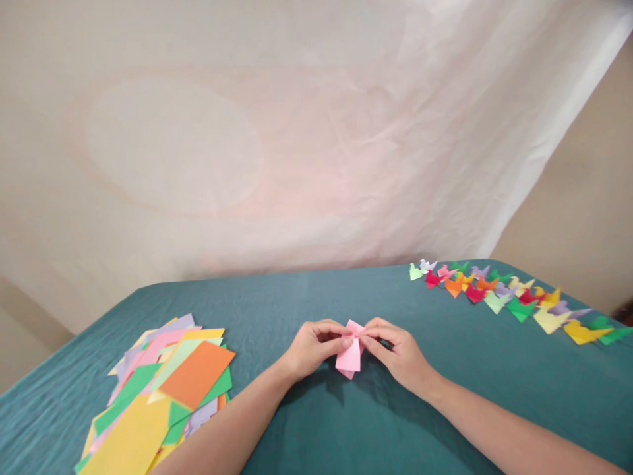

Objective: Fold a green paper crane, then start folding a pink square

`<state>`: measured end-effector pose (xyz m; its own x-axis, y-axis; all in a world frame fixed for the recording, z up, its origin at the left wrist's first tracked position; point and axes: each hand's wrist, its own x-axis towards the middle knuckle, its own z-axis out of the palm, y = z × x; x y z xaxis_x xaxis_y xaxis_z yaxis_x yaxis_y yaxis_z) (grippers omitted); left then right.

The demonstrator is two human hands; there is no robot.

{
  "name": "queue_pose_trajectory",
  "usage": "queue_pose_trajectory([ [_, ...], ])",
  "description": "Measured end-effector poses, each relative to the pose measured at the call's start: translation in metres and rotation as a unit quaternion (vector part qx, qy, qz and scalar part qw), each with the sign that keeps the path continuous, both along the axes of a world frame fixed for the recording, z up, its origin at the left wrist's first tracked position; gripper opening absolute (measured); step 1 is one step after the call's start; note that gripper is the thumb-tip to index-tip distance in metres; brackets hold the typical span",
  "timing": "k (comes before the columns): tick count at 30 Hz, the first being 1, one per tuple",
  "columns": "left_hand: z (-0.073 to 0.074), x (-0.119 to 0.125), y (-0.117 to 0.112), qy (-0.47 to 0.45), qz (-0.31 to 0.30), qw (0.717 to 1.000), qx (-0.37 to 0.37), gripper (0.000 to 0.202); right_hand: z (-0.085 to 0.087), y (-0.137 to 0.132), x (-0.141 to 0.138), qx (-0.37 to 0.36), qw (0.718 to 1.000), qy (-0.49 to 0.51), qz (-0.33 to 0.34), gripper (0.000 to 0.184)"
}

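A small piece of folded pink paper (350, 356) is held just above the teal tablecloth (316, 422) near the middle of the table. My left hand (312, 346) pinches its upper left side, fingers closed. My right hand (398, 353) pinches its upper right side, fingers closed too. The fingertips of both hands meet at the top of the paper.
A loose pile of coloured paper sheets (158, 396) lies at the left, an orange sheet (198, 374) on top. Several folded paper figures (504, 293) in many colours run along the table's back right. A pale cloth backdrop (277, 145) hangs behind.
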<state>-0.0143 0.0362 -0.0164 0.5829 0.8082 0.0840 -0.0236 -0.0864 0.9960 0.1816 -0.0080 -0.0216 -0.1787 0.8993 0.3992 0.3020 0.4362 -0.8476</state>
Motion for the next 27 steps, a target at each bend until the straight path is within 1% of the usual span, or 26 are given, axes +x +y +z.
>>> queue_pose_trajectory([
  [5,0.0016,-0.0014,-0.0007,0.017,-0.014,0.999,0.042,0.024,0.0008,-0.0032,-0.0012,0.024,0.999,-0.02,-0.006,0.022],
  [11,0.0035,-0.0005,-0.0034,0.017,0.002,0.998,0.068,0.02,0.0023,-0.0041,-0.003,0.02,0.999,-0.027,-0.009,0.021],
  [13,0.0036,-0.0004,-0.0037,0.012,0.004,0.997,0.07,0.021,0.0028,-0.0046,-0.0039,0.009,1.0,-0.021,-0.011,0.02],
  [16,0.0025,-0.0007,-0.0036,0.007,0.011,0.998,0.067,0.023,0.0017,-0.0051,-0.0048,-0.016,1.0,0.0,-0.021,0.024],
  [17,0.0019,-0.0008,-0.0035,0.007,0.013,0.998,0.063,0.024,0.0012,-0.0051,-0.0049,-0.019,1.0,0.005,-0.024,0.023],
  [21,0.0011,-0.0005,-0.0039,0.012,0.013,0.999,0.049,0.026,0.0009,-0.0045,-0.005,-0.009,1.0,-0.003,-0.02,0.011],
  [27,0.0055,0.0008,-0.0049,0.017,0.019,1.0,0.009,0.034,-0.0005,-0.0034,-0.0052,0.001,1.0,-0.005,-0.021,0.01],
])
